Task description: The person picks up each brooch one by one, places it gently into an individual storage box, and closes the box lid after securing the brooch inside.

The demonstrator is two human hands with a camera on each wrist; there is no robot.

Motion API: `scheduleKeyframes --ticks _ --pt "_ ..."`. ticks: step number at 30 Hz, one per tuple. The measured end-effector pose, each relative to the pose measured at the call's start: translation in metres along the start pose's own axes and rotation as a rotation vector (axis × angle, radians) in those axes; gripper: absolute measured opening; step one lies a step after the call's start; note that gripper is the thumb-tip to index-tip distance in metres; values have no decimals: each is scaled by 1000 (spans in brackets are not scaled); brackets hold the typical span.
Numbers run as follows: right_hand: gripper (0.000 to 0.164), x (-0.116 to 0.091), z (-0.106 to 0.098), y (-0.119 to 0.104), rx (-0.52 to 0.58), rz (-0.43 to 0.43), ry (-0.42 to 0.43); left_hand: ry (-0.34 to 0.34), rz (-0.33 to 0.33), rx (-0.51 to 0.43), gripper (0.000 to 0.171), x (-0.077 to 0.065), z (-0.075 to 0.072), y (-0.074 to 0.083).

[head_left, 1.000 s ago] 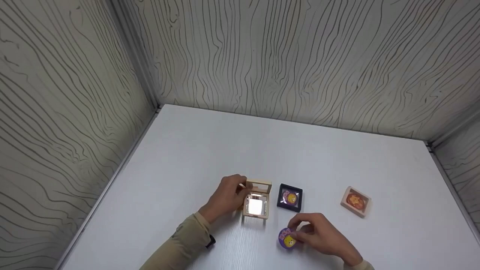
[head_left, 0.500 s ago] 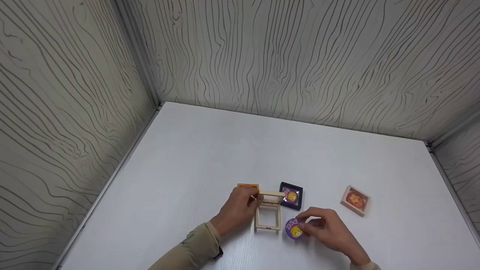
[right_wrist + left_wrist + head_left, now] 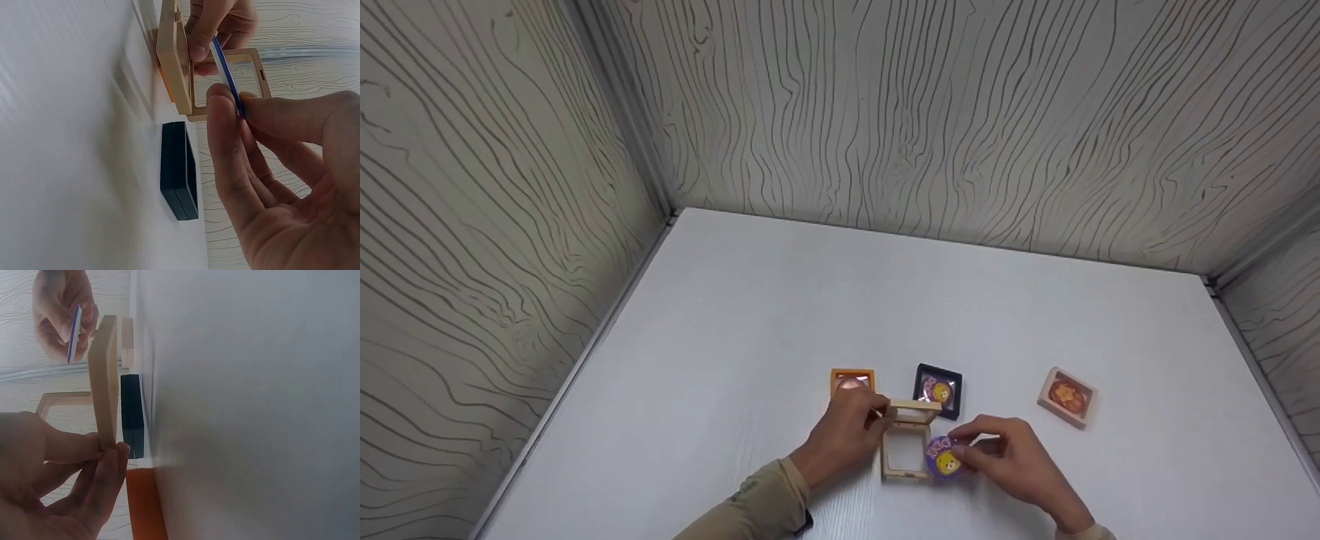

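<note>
My left hand point(image 3: 849, 431) pinches one side of a beige hinged display frame point(image 3: 906, 474), which stands open with clear film windows in both halves. In the left wrist view, thumb and fingers grip the edge of one frame half point(image 3: 103, 377). A round purple badge point(image 3: 943, 457) with a yellow bear and pink lettering is pinched between thumb and fingers of my right hand point(image 3: 1006, 459). It overlaps the frame's right edge in the head view. Edge-on in the right wrist view, the badge point(image 3: 228, 76) looks thin, blue and white.
Behind the left hand lies an orange frame point(image 3: 853, 373), partly hidden. A dark navy frame point(image 3: 952, 405) holding a similar bear badge lies just behind the beige one. Farther right sits a pale pink frame point(image 3: 1061, 415) with a red-orange round piece. Wood-patterned walls enclose the white table point(image 3: 780, 300).
My left hand has moved right and nearer with the open beige frame, uncovering the orange frame. My right hand has brought the badge slightly up, to the frame's right edge.
</note>
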State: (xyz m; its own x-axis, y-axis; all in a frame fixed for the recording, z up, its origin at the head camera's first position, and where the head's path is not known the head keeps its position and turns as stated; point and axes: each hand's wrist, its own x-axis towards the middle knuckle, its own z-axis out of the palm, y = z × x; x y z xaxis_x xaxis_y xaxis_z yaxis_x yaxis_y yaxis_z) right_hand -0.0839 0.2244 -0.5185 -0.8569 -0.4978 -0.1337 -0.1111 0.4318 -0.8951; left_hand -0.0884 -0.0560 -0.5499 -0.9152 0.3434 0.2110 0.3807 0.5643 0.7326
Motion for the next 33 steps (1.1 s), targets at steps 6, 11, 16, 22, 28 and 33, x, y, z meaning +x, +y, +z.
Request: scheduleKeyframes --ticks 6,11,16,22,28,33 --pt "19 1 4 2 -15 29 20 -30 2 -13 11 1 6 3" --pt "22 2 6 2 4 57 35 -31 2 10 10 3 6 4" --pt "22 1 8 4 19 96 38 -40 -34 58 11 3 8 6" --pt "20 7 13 6 5 119 59 -56 -79 52 11 8 11 7" --pt "21 15 18 8 -18 169 92 -70 -60 40 12 7 12 9" --pt "23 19 25 10 -26 188 110 -81 -56 53 9 7 14 10"
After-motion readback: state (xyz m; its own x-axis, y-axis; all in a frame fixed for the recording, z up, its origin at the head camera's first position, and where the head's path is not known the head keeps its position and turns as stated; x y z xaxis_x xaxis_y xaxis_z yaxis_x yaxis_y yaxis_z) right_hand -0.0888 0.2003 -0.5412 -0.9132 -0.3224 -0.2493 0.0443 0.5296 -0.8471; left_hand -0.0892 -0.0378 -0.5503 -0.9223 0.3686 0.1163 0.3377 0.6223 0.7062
